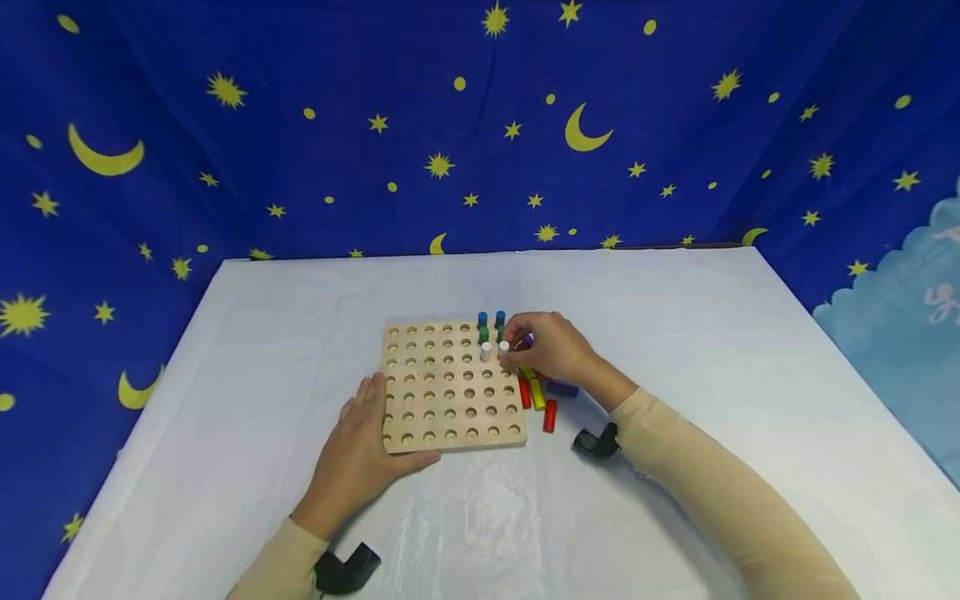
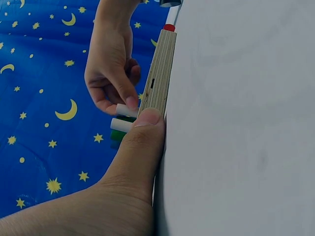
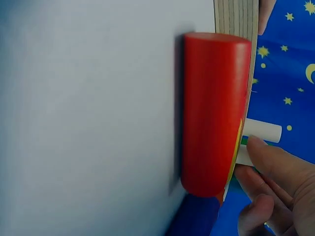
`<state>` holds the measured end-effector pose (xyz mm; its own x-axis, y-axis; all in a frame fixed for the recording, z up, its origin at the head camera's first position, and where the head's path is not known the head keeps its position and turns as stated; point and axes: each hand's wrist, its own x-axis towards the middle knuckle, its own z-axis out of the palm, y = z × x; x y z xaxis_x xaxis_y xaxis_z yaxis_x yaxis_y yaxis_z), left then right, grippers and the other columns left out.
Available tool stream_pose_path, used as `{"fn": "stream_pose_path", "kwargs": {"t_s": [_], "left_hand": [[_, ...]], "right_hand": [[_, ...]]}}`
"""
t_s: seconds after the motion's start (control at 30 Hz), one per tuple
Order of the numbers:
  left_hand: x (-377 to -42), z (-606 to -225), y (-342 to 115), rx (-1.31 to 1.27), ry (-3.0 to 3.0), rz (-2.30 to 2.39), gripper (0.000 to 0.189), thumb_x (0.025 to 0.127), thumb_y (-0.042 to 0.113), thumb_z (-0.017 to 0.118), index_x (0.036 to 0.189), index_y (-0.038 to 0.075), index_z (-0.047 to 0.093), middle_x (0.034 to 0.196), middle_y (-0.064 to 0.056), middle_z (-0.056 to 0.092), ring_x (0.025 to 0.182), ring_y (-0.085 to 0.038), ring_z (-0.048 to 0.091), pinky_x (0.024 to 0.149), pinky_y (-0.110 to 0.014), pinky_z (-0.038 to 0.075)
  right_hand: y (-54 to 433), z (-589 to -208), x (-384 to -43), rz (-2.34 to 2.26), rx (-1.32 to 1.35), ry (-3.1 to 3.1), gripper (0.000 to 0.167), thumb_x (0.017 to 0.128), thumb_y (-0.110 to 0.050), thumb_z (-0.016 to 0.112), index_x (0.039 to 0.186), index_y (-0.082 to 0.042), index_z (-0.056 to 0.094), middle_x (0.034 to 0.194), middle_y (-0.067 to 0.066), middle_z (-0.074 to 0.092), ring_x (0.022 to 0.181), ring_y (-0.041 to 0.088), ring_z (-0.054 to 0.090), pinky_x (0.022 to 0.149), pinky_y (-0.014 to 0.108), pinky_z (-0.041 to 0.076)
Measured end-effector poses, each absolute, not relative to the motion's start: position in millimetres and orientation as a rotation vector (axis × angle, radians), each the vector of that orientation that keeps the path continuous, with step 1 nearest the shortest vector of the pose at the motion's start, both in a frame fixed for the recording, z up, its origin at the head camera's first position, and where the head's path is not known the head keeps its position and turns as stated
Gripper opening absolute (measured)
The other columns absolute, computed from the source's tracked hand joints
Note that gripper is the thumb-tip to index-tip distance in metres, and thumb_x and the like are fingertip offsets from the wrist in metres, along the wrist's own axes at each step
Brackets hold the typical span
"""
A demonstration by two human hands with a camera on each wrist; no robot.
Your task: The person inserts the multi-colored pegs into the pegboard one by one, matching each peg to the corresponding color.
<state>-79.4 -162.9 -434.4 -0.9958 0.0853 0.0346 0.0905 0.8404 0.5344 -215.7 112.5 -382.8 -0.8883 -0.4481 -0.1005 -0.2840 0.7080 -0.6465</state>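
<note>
A square wooden pegboard [image 1: 450, 447] with rows of round holes lies on the table. My left hand [image 1: 360, 442] rests along its left side, fingers fairly straight and thumb against the near edge. At the board's far right, my right hand [image 1: 551, 346] pinches a white peg [image 1: 504, 348] between thumb and fingers; the peg stands at a hole. A second white peg [image 1: 486, 352] stands upright just left of it. Behind them are green pegs [image 1: 483, 335] and two blue pegs [image 1: 482, 319]. Something purple shows beneath my right hand, partly hidden.
Loose pegs lie right of the board: a red peg [image 1: 550, 416], a yellow peg [image 1: 537, 393] and a purple peg [image 1: 562, 389] among them. A black wrist mount hangs by each sleeve. A blue star-patterned cloth [image 1: 420, 125] rises behind the white table [image 1: 675, 317].
</note>
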Motion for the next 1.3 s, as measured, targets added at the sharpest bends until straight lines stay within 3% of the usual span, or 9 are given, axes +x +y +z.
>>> {"fn": "stream_pose_path", "kwargs": {"t_s": [0.33,0.5,0.57,0.8,0.9,1.03,1.13,1.3], "left_hand": [[-79,-437,-164,-0.138,-3.002,-0.874,0.14,0.062,0.074,0.079,0.157,-0.005,0.013,0.163,-0.025,0.02,0.152,-0.04,0.018,0.124,-0.054,0.019],[-78,-437,-164,-0.143,-2.997,-0.865,0.139,0.063,0.074,0.079,0.156,-0.006,0.013,0.162,-0.025,0.02,0.152,-0.041,0.019,0.124,-0.054,0.019],[-78,-437,-164,-0.145,-2.995,-0.863,0.139,0.063,0.074,0.079,0.156,-0.006,0.013,0.162,-0.025,0.02,0.152,-0.041,0.019,0.124,-0.054,0.019],[-78,-437,-164,-0.15,-2.99,-0.863,0.139,0.063,0.074,0.079,0.156,-0.005,0.013,0.162,-0.025,0.021,0.152,-0.041,0.019,0.124,-0.054,0.019],[-78,-436,-164,-0.153,-2.989,-0.863,0.139,0.063,0.074,0.079,0.156,-0.006,0.013,0.162,-0.025,0.021,0.152,-0.041,0.019,0.124,-0.054,0.019],[-78,-436,-164,-0.157,-2.989,-0.864,0.139,0.063,0.073,0.079,0.156,-0.006,0.013,0.162,-0.026,0.021,0.152,-0.041,0.019,0.124,-0.054,0.019],[-79,-436,-163,-0.162,-2.989,-0.865,0.139,0.063,0.073,0.08,0.156,-0.006,0.013,0.162,-0.026,0.021,0.152,-0.041,0.019,0.124,-0.054,0.019],[-79,-437,-163,-0.166,-2.987,-0.872,0.14,0.062,0.073,0.079,0.156,-0.006,0.013,0.162,-0.026,0.021,0.152,-0.041,0.019,0.124,-0.054,0.019]], "right_hand": [[122,-379,-211,-0.889,-0.622,2.743,0.026,0.082,-0.031,0.082,0.102,-0.019,0.071,0.093,-0.006,0.074,0.08,0.016,0.063,0.071,0.031,0.052],[133,-372,-208,-0.847,-0.649,2.752,0.03,0.084,-0.027,0.081,0.11,-0.015,0.072,0.099,-0.002,0.075,0.094,0.022,0.066,0.091,0.043,0.052],[139,-370,-206,-0.827,-0.652,2.737,0.032,0.084,-0.027,0.081,0.112,-0.015,0.073,0.102,-0.002,0.075,0.1,0.022,0.066,0.093,0.044,0.051],[169,-370,-196,-0.731,-0.673,2.699,0.04,0.081,-0.03,0.083,0.116,-0.017,0.072,0.107,-0.001,0.074,0.078,0.016,0.059,0.064,0.029,0.048],[182,-373,-193,-0.716,-0.67,2.683,0.04,0.081,-0.029,0.083,0.118,-0.016,0.072,0.109,-0.002,0.074,0.075,0.016,0.056,0.063,0.028,0.048],[194,-376,-188,-0.704,-0.68,2.67,0.038,0.079,-0.027,0.085,0.114,-0.019,0.074,0.111,-0.004,0.073,0.091,0.018,0.061,0.076,0.031,0.051],[199,-378,-185,-0.687,-0.693,2.671,0.036,0.078,-0.027,0.086,0.112,-0.02,0.075,0.112,-0.004,0.073,0.104,0.021,0.063,0.09,0.042,0.054],[199,-379,-183,-0.636,-0.718,2.679,0.034,0.078,-0.025,0.086,0.109,-0.016,0.076,0.107,-0.001,0.075,0.106,0.022,0.065,0.099,0.052,0.052]]}}
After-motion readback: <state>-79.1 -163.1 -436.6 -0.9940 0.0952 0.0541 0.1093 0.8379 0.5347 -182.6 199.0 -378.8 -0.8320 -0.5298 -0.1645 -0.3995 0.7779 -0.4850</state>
